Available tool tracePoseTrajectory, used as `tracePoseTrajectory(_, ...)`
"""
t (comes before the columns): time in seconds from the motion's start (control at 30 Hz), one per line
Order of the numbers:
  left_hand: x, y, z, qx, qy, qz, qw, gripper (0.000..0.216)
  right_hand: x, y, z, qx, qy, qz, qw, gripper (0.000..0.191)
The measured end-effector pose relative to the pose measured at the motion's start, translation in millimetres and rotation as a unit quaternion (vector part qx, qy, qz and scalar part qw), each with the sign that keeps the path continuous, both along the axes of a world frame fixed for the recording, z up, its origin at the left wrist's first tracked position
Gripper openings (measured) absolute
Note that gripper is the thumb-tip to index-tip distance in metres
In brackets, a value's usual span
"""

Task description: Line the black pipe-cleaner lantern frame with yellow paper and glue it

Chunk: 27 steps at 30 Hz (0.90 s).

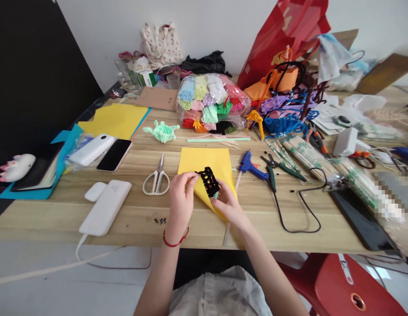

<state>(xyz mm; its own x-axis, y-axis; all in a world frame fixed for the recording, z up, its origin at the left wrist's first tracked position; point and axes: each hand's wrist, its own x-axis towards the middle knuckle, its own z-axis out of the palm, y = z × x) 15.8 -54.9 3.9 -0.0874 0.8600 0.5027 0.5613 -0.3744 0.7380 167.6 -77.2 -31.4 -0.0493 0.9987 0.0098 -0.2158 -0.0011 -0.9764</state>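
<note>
Between my two hands is a small black lattice woven from fuzzy pipe cleaners [208, 181], held tilted over a yellow sheet [205, 157]. The thumb and fingertips of my left hand [182, 197] pinch its upper left end. My right hand [229, 206] grips the lower right edge, where a bit of pale green shows by the fingers. The sheet's near corner curls up under the hands. White-handled scissors [157, 181] lie left of the sheet. To its right rests a blue glue gun [251, 166], with a clear glue stick [238, 179] beside it.
A mint-green pipe-cleaner piece [162, 131] stands behind the scissors. Green-handled pliers [279, 166] and a black cable [301, 206] lie right. Further back sits a bag of coloured pipe cleaners [210, 103]. Leftward are a phone [114, 155] and a white power bank [106, 207].
</note>
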Motion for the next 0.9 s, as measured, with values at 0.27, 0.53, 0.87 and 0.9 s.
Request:
tracePoseTrajectory(0.27, 3, 2, 1.2, -0.01, 0.023, -0.02, 0.999, 0.021, -3, -1, 0.1, 0.011, -0.005, -0.006, 1.0, 0.049)
tracePoseTrajectory(0.53, 5, 1, -2.3, -0.017, 0.043, -0.003, 0.999, 0.018, -4, -3, 7.9, -0.009, -0.019, 0.0, 1.0, 0.051)
tracePoseTrajectory(0.87, 8, 0, -3.6, -0.008, 0.007, 0.012, 1.0, 0.016, -5, -17, 33.7, 0.009, -0.118, -0.034, 0.992, 0.013)
tracePoseTrajectory(0.9, 8, -1, -3.3, -0.009, 0.004, 0.012, 1.0, 0.016, -5, -17, 35.3, 0.015, -0.134, -0.04, 0.99, 0.017)
